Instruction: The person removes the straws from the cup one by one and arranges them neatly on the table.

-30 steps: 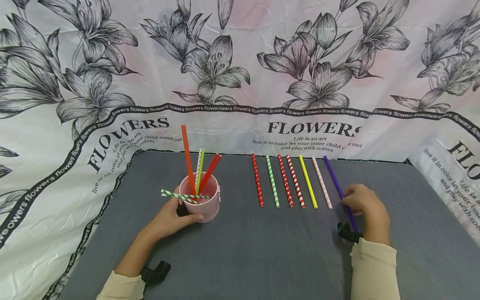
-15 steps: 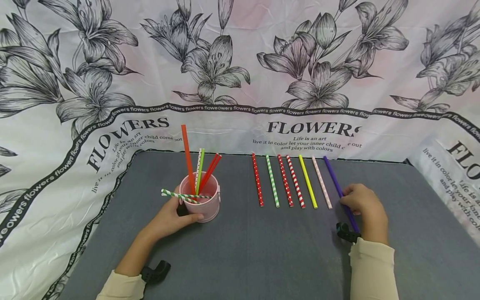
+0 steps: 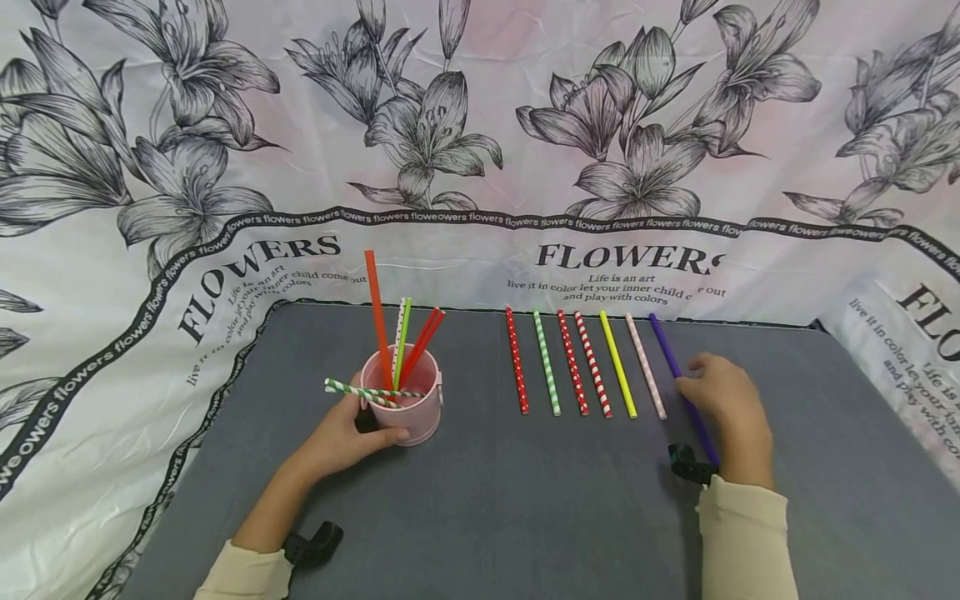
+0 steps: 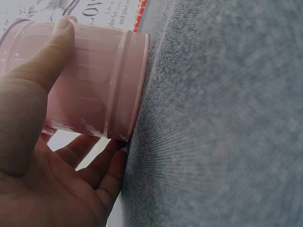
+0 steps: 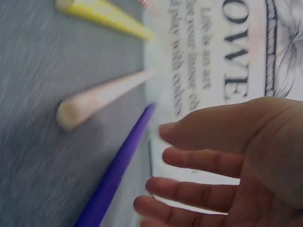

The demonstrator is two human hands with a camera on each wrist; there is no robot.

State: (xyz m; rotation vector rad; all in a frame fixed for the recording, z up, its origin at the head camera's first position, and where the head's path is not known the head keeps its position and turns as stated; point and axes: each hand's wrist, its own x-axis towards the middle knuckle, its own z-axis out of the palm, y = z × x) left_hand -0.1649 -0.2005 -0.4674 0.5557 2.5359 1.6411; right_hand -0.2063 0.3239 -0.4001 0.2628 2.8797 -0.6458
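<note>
Seen from the head, my left hand [image 3: 341, 433] grips a pink bucket [image 3: 423, 418] at 7 o'clock on a gray table [image 3: 525, 508], while my right hand [image 3: 727, 404] is over a purple straw [image 3: 667, 348] at 4 o'clock. In the bucket, an orange straw [image 3: 379, 325] leans toward 11, a light green straw [image 3: 403, 333] points near 12, red straws [image 3: 422, 346] lean toward 1, and green-striped straws [image 3: 347, 387] jut across the rim toward 9. At the bucket's 3 o'clock lie a red dotted straw [image 3: 517, 360], a mint-striped straw [image 3: 547, 362], another red dotted straw [image 3: 573, 362], a red-striped straw [image 3: 593, 364], a yellow straw [image 3: 618, 364] and a pale pink straw [image 3: 646, 367], with the purple one last, slanting from 11 to 5. From the left wrist, the bucket sits at 10 o'clock, my thumb pressed to its wall, my fingers reaching around its far side. From the right wrist, my thumb and fingers are spread, their tips apart from the purple straw at their 9 o'clock; the pale pink straw lies at 10, the yellow at 11, both blurred.
</note>
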